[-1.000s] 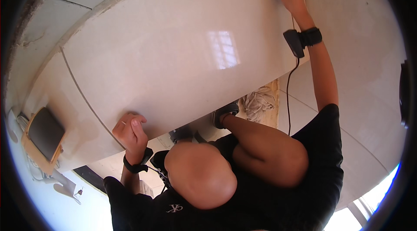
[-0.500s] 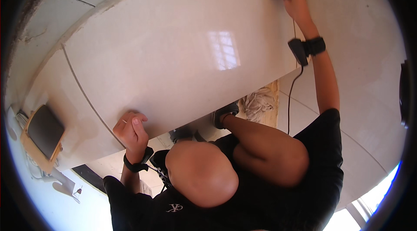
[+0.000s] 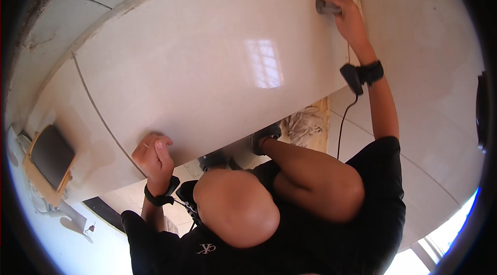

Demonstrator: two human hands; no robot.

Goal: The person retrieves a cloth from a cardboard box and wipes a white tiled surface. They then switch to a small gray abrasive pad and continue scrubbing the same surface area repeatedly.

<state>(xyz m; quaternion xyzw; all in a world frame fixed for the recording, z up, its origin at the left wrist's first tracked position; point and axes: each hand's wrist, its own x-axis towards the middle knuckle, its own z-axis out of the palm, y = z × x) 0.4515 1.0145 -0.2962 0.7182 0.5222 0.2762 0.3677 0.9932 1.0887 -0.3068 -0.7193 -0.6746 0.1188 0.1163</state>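
A pale glossy tiled surface (image 3: 196, 68) spreads out before me. At its far right corner, my right hand (image 3: 348, 13) grips a short grey cylinder-shaped object (image 3: 327, 5) that lies against the tile. I cannot tell exactly what kind of object it is. My left hand (image 3: 154, 156) rests near the front edge at the left, beside a dark tile joint. Its fingers are curled in with the thumb over them, a ring on one finger, and nothing shows in it. Both wrists wear black straps; a black device (image 3: 352, 78) with a cable hangs at the right one.
Tiled walls rise behind and to the right. A dark-seated wooden chair or stool (image 3: 50, 157) stands at the far left. Below the surface's front edge lie crumpled pale cloths (image 3: 304, 125), next to my shoe (image 3: 265, 138). My bent knees (image 3: 235, 207) are close to that edge.
My right hand has come slightly toward me along the right side, with the grey cylinder still held. The left hand stays in place; the whole view has shifted a little.
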